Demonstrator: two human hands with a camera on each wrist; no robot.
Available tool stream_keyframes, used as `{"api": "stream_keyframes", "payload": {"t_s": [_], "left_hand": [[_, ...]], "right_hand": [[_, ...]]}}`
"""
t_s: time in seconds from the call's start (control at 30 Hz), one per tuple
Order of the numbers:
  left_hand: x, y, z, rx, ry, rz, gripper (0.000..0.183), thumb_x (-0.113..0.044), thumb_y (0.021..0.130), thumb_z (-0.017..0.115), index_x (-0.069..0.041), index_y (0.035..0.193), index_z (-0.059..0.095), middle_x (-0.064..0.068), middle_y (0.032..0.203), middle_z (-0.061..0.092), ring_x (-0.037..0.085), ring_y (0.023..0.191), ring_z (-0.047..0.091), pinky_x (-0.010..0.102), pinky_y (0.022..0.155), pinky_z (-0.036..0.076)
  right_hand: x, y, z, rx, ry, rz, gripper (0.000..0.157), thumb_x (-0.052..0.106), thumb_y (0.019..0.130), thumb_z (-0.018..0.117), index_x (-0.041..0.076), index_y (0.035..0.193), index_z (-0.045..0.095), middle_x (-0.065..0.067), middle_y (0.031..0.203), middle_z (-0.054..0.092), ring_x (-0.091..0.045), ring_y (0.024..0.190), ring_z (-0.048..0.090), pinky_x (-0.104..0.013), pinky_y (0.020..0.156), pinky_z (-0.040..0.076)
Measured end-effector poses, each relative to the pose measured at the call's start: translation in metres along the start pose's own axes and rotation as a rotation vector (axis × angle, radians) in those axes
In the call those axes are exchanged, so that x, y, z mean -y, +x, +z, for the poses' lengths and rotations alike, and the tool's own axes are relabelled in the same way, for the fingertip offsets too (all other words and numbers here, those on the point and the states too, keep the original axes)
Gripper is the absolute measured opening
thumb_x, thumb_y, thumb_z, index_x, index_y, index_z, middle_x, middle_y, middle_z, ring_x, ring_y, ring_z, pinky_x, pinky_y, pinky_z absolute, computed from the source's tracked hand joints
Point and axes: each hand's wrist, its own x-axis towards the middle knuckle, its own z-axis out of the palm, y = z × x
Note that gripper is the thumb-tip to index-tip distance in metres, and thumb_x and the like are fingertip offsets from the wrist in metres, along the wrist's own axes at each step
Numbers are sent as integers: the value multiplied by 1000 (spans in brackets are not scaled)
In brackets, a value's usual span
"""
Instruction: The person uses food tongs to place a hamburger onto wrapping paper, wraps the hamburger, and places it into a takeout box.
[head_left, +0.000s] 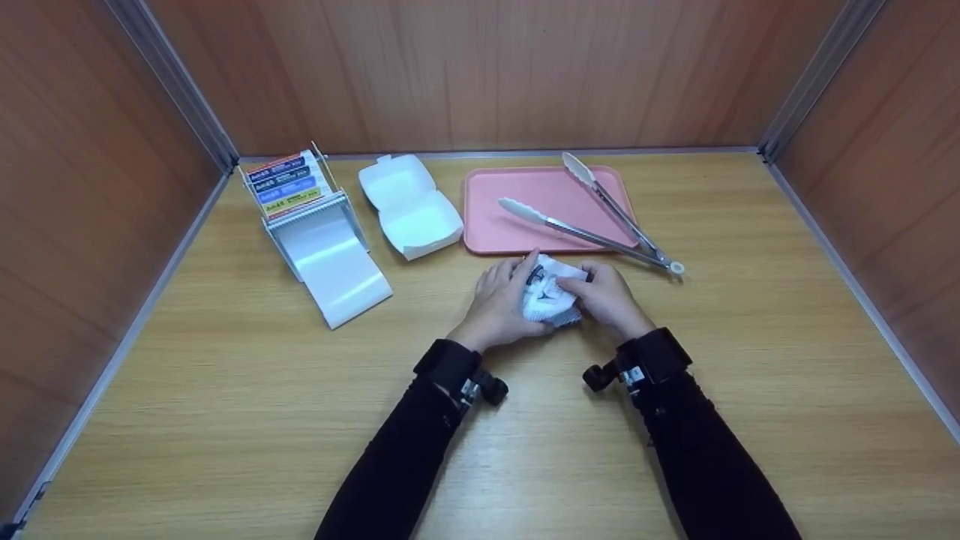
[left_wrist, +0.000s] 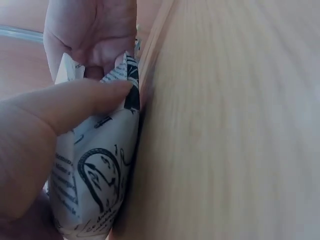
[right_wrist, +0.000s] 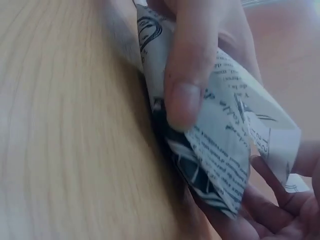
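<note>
Closest in, two black sleeves (head_left: 397,457) reach over the wooden tabletop (head_left: 262,420), and beyond them sits the pink tray (head_left: 536,187). Off to the left, there's the white-framed dispenser (head_left: 319,232) with its pale tongue sloping down; metal tongs (head_left: 596,238) lie spread across the tray, hinge past its near edge; and the white clamshell box (head_left: 420,217) gapes open between dispenser and tray. Now to the hands! The left hand (head_left: 499,304) curls around one side of a printed-paper packet (head_left: 546,304) just in front of the tray, its thumb pressing the paper; the right hand (head_left: 609,300) pinches the opposite side, thumb laid over a slanting crease. This looks like the folding stage of a wrap, and with a flap standing loose in the right wrist view, the next move seems to call for tucking that down while the left holds firm.
</note>
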Motion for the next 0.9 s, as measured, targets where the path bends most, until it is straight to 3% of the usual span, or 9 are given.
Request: {"api": "stream_keyframes", "payload": {"t_s": [0.17, 0.27, 0.37, 0.5, 0.57, 0.63, 0.77, 0.83, 0.9], "left_hand": [[5, 0, -7, -2, -116, -18, 120, -62, 84, 84, -24, 173, 14, 15, 172, 26, 36, 159, 23, 57, 130, 14], [9, 2, -6, -50, -201, -55, 107, -57, 93, 78, -19, 173, 17, 15, 171, 28, 35, 158, 27, 53, 128, 24], [13, 3, -6, -92, -281, -69, 101, -45, 94, 81, -17, 171, 22, 13, 168, 34, 31, 156, 32, 47, 127, 30], [15, 3, -7, -107, -335, -59, 103, -39, 91, 86, -20, 171, 23, 11, 168, 34, 29, 156, 33, 45, 128, 29], [13, 1, -8, -119, -278, -50, 105, -41, 90, 87, -22, 171, 23, 11, 168, 33, 29, 155, 33, 46, 128, 28], [9, -1, -10, -156, -152, -9, 104, -45, 88, 88, -21, 169, 29, 12, 165, 34, 30, 154, 33, 48, 128, 26], [-2, -9, -20, -247, 203, 166, 79, -48, 86, 89, -12, 150, 58, 12, 154, 48, 30, 146, 43, 50, 125, 31], [-6, -14, -23, -222, 334, 237, 67, -49, 91, 83, -9, 142, 66, 12, 150, 56, 30, 142, 48, 49, 123, 35], [-8, -19, -25, -131, 412, 259, 66, -54, 98, 72, -6, 144, 66, 11, 153, 58, 30, 145, 49, 49, 124, 35]], "right_hand": [[3, -4, 1, 5, -117, -28, 18, 13, 99, 73, 4, 87, 63, 1, 78, 62, -8, 63, 58, -21, 56, 51], [4, -6, 5, -16, -213, -81, 28, 14, 98, 75, 9, 78, 56, 2, 74, 56, -10, 64, 55, -21, 56, 47], [4, -8, 8, -32, -271, -99, 32, 15, 98, 76, 11, 75, 54, 1, 75, 54, -11, 67, 55, -21, 58, 46], [1, -9, 10, 3, -129, -5, 28, 11, 99, 75, 7, 79, 56, -3, 83, 63, -12, 70, 67, -23, 64, 59], [-1, -8, 10, 21, -11, 64, 24, 9, 99, 75, 5, 83, 59, -5, 87, 66, -13, 73, 70, -26, 68, 63], [-4, -8, 10, 32, 80, 117, 20, 9, 99, 76, 3, 86, 61, -6, 91, 67, -15, 76, 72, -29, 72, 65], [-7, -8, 11, 37, 133, 149, 16, 9, 98, 77, 1, 91, 65, -6, 93, 69, -15, 78, 71, -29, 72, 65], [-7, -7, 11, 34, 132, 147, 15, 9, 98, 77, 0, 94, 65, -7, 94, 69, -15, 78, 71, -29, 71, 64], [-7, -8, 12, 25, 118, 142, 15, 9, 98, 76, -1, 96, 65, -8, 95, 68, -15, 78, 71, -29, 70, 64]]}}
